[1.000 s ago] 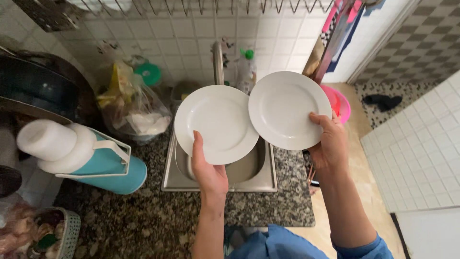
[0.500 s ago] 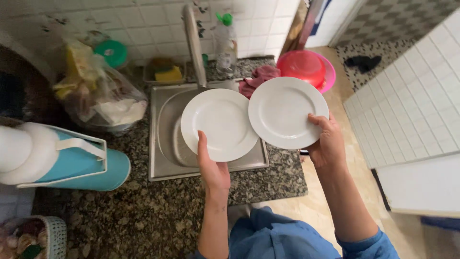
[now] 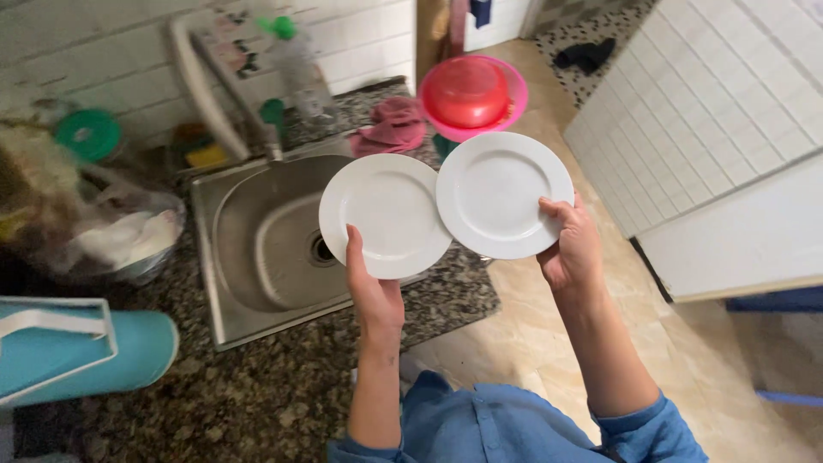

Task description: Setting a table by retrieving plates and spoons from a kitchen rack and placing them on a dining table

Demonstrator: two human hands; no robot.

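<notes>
Gripping one white plate each: left hand [image 3: 375, 296] pinches left plate [image 3: 384, 214] at 6 o'clock, right hand [image 3: 567, 249] right plate [image 3: 503, 194] at 4 o'clock, rims overlapping above sink [image 3: 249, 257].

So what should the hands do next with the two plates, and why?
Probably slide the right plate fully over the left plate to stack them. Each hand, left and right, holds one plate by its rim, and the right plate's edge seems to overlap the left's, above the sink edge.

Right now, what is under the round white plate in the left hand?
Under the round white plate held by the left hand lie the steel sink basin, its drain partly showing, and the speckled granite counter. The plate covers the sink's right rim.
</notes>
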